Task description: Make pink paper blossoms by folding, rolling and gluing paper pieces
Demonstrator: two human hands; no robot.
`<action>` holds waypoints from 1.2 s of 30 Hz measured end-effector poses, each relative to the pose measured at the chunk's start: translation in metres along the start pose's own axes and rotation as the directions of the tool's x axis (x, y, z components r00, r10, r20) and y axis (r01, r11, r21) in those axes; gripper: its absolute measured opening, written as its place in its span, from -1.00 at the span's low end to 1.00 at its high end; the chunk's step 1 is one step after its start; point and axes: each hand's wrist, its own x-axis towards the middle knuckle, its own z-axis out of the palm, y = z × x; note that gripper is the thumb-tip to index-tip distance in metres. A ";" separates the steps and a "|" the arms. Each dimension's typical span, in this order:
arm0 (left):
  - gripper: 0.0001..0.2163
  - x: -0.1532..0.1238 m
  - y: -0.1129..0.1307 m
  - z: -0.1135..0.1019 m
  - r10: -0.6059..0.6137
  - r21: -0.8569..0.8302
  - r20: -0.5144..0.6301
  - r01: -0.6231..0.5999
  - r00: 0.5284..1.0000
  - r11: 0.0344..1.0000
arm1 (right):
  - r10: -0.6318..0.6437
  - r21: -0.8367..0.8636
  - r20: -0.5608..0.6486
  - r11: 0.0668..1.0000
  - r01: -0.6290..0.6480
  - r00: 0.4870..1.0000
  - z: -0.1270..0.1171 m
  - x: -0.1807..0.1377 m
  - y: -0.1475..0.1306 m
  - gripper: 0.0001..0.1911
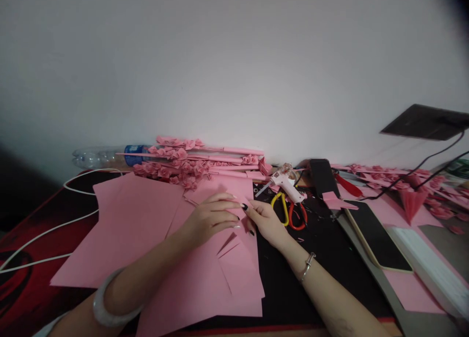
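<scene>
Pink paper (196,278) beneath left hand (209,221), right hand (268,222); cannot tell whether grips pinch.

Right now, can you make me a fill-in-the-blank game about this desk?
Under the left hand lie paper sheets coloured ____.
The plastic bottle has a label coloured ____.
Near the hot glue gun, one handle loop is yellow, the other ____.
The silver-coloured bracelet is on the ____ wrist.
Missing words: pink; blue; red; right.
</scene>
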 end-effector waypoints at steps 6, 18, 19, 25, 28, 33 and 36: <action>-0.54 0.002 -0.003 -0.003 -0.298 -0.201 -0.285 0.248 0.911 0.948 | -0.045 -0.115 -0.116 0.993 0.032 0.992 0.001 -0.002 -0.004 -0.52; -0.62 0.007 -0.002 0.007 -0.576 -0.701 0.122 0.481 0.808 0.527 | -0.118 -0.126 -0.271 0.988 0.086 0.955 0.001 -0.001 0.001 -0.59; -0.70 0.006 -0.001 0.008 -0.591 -0.708 0.167 0.513 0.789 0.485 | -0.116 -0.138 -0.252 0.987 0.083 0.961 0.002 -0.002 0.001 -0.59; -0.75 0.004 -0.005 0.012 -0.698 -0.799 0.144 0.499 0.701 0.336 | -0.293 -0.431 -0.159 0.880 0.200 0.943 0.001 -0.005 -0.005 -0.63; -0.74 0.004 -0.006 0.011 -0.704 -0.782 0.215 0.551 0.677 0.291 | -0.428 -0.508 -0.179 0.812 0.289 0.886 -0.004 -0.004 -0.007 -0.70; -0.64 0.004 -0.003 0.010 -0.665 -0.690 0.357 0.665 0.656 0.286 | -0.366 -0.470 -0.135 0.842 0.266 0.921 -0.006 -0.003 -0.004 -0.68; -0.69 0.004 -0.004 0.009 -0.654 -0.707 0.328 0.637 0.681 0.308 | -0.310 -0.464 -0.139 0.859 0.215 0.940 -0.004 -0.005 -0.001 -0.64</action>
